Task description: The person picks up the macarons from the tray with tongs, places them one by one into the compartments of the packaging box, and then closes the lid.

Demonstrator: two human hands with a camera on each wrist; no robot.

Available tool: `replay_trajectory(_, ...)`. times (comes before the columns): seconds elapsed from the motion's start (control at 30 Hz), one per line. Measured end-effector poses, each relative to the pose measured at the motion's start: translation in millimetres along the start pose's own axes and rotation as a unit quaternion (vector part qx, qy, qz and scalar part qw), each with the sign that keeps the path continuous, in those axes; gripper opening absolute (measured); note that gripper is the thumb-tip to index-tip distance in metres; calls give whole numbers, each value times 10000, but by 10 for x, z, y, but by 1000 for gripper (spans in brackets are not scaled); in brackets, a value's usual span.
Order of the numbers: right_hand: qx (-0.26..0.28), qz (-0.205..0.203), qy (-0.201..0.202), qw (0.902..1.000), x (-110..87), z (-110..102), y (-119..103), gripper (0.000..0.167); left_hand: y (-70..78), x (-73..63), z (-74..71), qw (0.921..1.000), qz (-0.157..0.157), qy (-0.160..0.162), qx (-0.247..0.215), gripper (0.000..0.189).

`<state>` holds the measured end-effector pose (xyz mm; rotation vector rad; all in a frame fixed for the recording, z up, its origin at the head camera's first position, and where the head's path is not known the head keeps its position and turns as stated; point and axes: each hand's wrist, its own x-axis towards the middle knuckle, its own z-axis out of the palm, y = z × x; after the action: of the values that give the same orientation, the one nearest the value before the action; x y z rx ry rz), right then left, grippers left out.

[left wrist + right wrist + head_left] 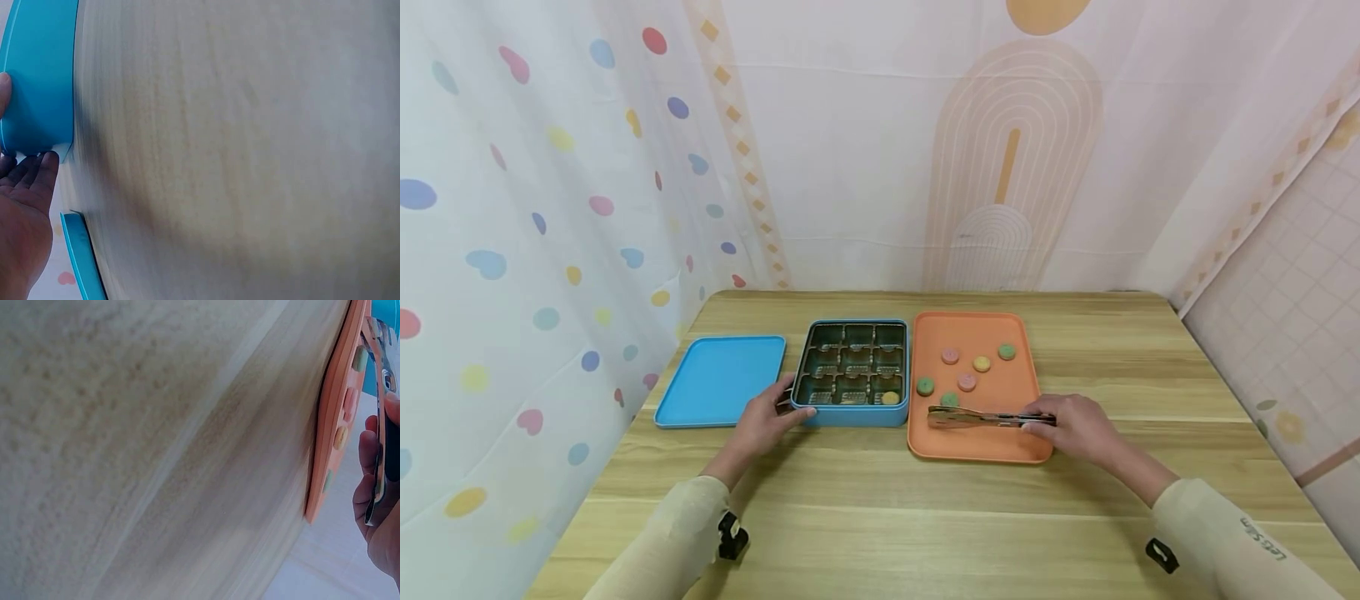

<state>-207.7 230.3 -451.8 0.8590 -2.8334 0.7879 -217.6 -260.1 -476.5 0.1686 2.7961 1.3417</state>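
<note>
We have free room at six o'clock from the blue box (857, 416), over the wooden table (895, 517), our left hand (766, 421) blocking eight, orange tray (985, 444) hemming three, blue lid (722, 379) at nine

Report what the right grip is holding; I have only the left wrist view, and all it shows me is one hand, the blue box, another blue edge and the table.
Observer: The right grip holds metal tongs over the orange tray.
Operator: Look inside the blue box and name something there.
Observer: A yellow cookie sits in the near right compartment.
Operator: Count the loose cookies on the tray, by colour.
Observer: Six show in the head view: three green cookies, two pink cookies and one more yellow one.
</note>
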Motion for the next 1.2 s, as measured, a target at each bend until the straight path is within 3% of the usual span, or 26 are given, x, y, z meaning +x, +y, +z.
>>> replay_trajectory(0.67,-56,140,350,9993,86,-89,-24,14,-4,-12,0,10000,5,-30,-53,87)
replay_trajectory(0.97,207,139,402,9989,287,-128,-207,16,-5,-10,1,9999,60,-29,-145,86)
replay_trajectory(1.2,234,186,405,9987,579,-44,-435,16,-9,-19,-1,10000,46,14,-66,86)
